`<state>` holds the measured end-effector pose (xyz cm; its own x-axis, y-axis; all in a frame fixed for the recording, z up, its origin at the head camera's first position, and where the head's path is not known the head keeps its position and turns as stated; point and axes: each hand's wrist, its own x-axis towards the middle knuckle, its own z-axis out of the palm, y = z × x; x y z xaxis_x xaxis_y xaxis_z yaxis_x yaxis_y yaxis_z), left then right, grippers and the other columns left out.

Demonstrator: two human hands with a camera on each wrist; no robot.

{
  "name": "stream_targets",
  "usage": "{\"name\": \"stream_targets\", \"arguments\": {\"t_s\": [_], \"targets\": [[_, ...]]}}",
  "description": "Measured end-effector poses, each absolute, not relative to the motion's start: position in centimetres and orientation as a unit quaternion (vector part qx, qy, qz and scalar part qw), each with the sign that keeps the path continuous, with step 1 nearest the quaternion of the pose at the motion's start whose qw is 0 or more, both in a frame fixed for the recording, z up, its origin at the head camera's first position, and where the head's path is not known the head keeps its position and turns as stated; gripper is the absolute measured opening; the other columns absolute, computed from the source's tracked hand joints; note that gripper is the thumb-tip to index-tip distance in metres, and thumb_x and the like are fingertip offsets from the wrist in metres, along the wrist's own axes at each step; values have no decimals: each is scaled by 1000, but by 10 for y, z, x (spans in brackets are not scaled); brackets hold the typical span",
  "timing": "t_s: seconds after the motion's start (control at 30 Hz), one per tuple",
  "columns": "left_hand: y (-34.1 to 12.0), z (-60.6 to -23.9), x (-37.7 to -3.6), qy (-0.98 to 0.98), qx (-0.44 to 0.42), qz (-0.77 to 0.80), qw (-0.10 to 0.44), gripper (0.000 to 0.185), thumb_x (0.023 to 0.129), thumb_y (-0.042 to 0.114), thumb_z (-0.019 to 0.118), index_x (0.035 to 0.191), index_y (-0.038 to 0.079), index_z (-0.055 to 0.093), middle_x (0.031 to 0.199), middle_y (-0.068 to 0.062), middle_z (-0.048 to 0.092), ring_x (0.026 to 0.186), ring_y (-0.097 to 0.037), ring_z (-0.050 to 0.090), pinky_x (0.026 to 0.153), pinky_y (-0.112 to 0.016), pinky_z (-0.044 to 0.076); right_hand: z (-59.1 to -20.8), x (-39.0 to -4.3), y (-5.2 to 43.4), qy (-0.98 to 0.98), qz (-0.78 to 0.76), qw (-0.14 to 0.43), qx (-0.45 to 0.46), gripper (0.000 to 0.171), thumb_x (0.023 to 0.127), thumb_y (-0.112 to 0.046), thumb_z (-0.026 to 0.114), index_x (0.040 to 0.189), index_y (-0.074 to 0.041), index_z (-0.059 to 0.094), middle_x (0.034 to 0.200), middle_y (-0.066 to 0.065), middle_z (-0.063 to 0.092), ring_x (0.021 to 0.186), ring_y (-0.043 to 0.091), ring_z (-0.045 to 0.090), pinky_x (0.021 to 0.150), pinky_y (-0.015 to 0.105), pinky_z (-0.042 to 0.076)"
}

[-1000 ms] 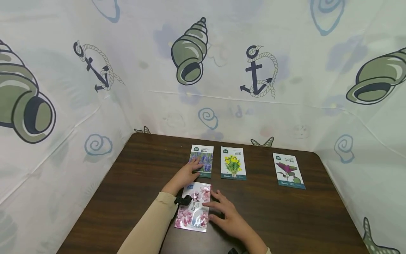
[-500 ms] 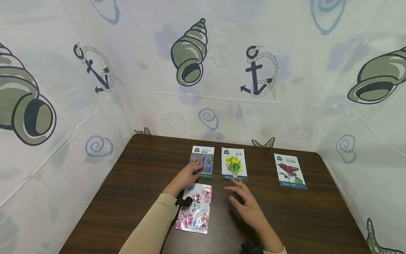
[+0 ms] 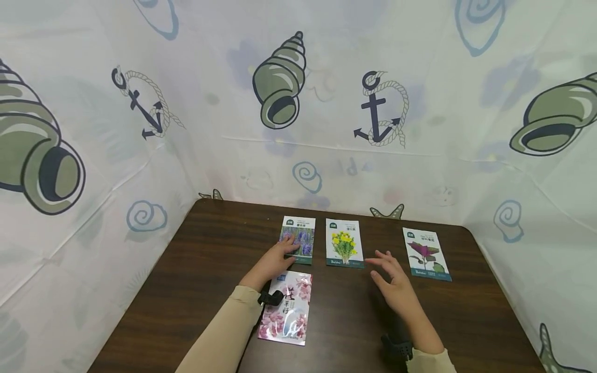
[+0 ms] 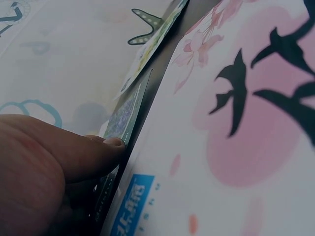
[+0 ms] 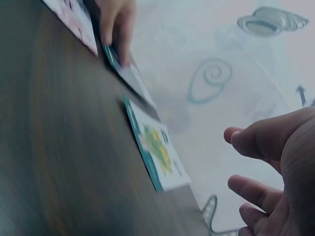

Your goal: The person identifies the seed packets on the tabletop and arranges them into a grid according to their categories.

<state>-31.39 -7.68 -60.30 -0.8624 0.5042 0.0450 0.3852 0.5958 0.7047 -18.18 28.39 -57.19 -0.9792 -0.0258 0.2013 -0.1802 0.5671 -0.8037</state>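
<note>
My left hand (image 3: 270, 265) rests on a seed packet with purple lavender-like flowers (image 3: 305, 239) at the back of the table. Below that wrist lies a pink-and-white blossom seed packet (image 3: 294, 317), partly covered by the wrist camera. In the left wrist view the thumb (image 4: 93, 155) touches the purple-flower packet's lower edge. My right hand (image 3: 396, 285) is over the table with its fingers spread, holding nothing. It is between a yellow-flower seed packet (image 3: 344, 243) and a magenta-flower seed packet (image 3: 425, 253), its fingertips near the yellow one's lower right corner.
The dark wooden table (image 3: 196, 290) is enclosed at the back and sides by a white curtain (image 3: 326, 176) printed with shells and anchors. The magenta-flower packet lies apart from the others, towards the right edge.
My right hand has left the pink packet's right edge and moved rightward, past the bottom of the yellow-flower packet. My left hand stays on the purple-flower packet.
</note>
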Motion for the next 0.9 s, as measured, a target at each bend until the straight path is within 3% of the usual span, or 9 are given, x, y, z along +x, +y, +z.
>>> {"name": "stream_targets", "arguments": {"t_s": [0.3, 0.57, 0.9], "targets": [[-76, -604, -314, 891, 244, 374, 79, 53, 110, 10, 65, 161, 3, 52, 180, -17, 27, 171, -39, 16, 139, -59, 16, -583, -189, 312, -889, 451, 81, 19, 34, 111, -13, 63, 145, -10, 68, 171, 26, 39, 168, 54, 9, 127, 84, 14], [-76, -604, -313, 894, 245, 367, 74, 53, 110, 10, 65, 161, 5, 53, 180, -16, 27, 170, -39, 17, 139, -59, 17, -588, -196, 339, -895, 436, 94, 3, 35, 111, -13, 63, 145, -5, 66, 170, 31, 39, 164, 57, 16, 125, 84, 18], [-76, -605, -311, 893, 245, 371, 75, 53, 109, 9, 65, 160, 2, 53, 180, -18, 28, 170, -41, 17, 138, -61, 17, -586, -200, 357, -908, 400, 126, -4, 34, 108, -8, 66, 141, 0, 67, 161, 37, 44, 155, 59, 33, 121, 81, 28]]}}
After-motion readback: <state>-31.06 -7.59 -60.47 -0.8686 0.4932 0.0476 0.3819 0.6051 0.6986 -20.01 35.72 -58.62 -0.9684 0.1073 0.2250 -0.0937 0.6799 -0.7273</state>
